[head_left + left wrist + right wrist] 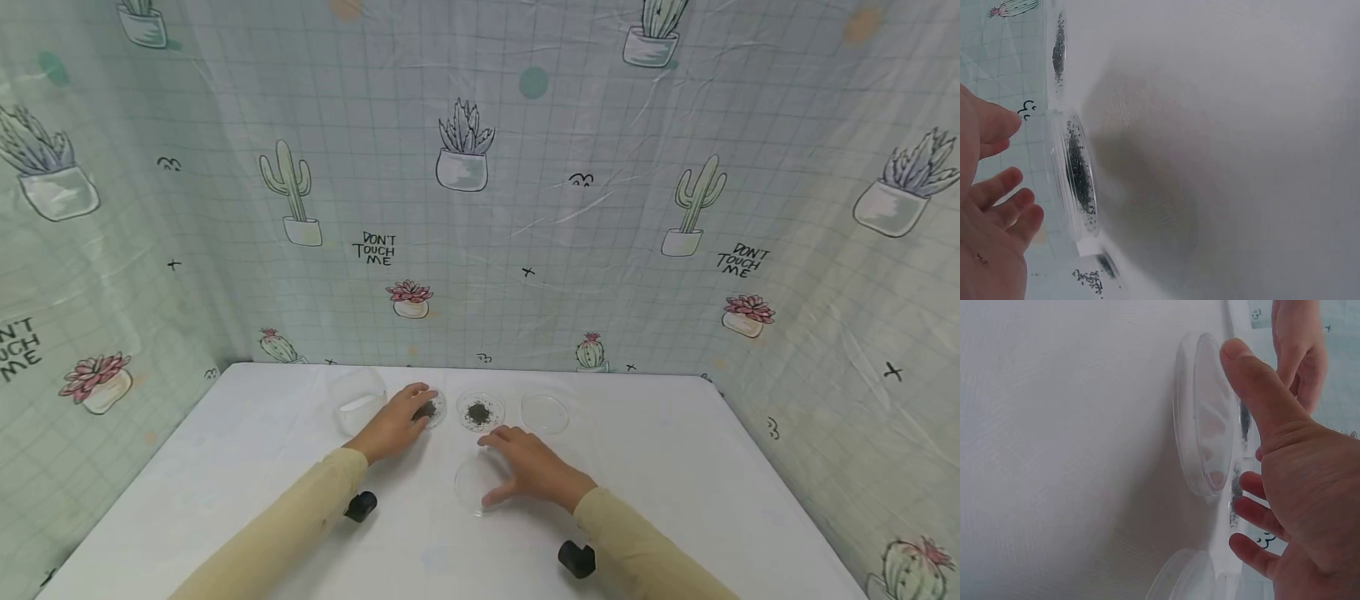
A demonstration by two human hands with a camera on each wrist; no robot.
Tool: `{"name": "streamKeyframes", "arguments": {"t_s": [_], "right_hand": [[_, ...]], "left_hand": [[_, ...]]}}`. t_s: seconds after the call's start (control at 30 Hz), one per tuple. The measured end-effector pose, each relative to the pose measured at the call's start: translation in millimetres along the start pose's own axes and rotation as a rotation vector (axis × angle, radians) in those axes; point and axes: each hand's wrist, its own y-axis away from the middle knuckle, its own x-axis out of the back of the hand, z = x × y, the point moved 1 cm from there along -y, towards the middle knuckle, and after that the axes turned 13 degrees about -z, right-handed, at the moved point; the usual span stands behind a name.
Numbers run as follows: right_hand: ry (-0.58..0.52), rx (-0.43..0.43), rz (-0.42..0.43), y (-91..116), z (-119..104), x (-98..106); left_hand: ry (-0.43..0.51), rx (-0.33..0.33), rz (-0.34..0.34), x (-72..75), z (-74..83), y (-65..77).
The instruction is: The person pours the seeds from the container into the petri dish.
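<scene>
My left hand (393, 422), fingers spread and slightly bent, reaches over a clear petri dish (441, 407) that holds dark granules. The left wrist view has a dish with dark granules (1080, 175) beside the fingertips, with a gap between. My right hand (536, 468) hovers with thumb and fingers apart at a clear petri dish (469, 490) nearer the front; its thumb overlaps the dish's rim. Seen from the right wrist, this dish (1186, 419) looks lidded and has no granules in it. Neither hand grips anything.
A second dish of dark granules (478, 413) sits between the hands at the back. To its right lies a clear dish (545, 414) without granules. Far left stands a larger clear round container (347, 392) with a white patch. A patterned curtain (480, 225) borders the white table (675, 483).
</scene>
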Motion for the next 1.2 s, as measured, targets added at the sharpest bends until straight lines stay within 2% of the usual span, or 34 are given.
{"name": "streamKeyframes", "arguments": {"t_s": [0.33,0.77,1.2], "right_hand": [[0.046,0.071,-0.012,2.4,-1.8,-4.6],[0.061,0.069,-0.061,2.1,-2.5,-6.2],[0.034,0.067,-0.031,0.4,-0.8,-7.0]], "left_hand": [[-0.073,0.029,-0.032,-9.9,-0.6,-7.1],[-0.172,0.008,-0.022,-15.1,-2.7,-7.9],[-0.14,0.022,-0.117,-4.8,-0.9,-11.1]]}}
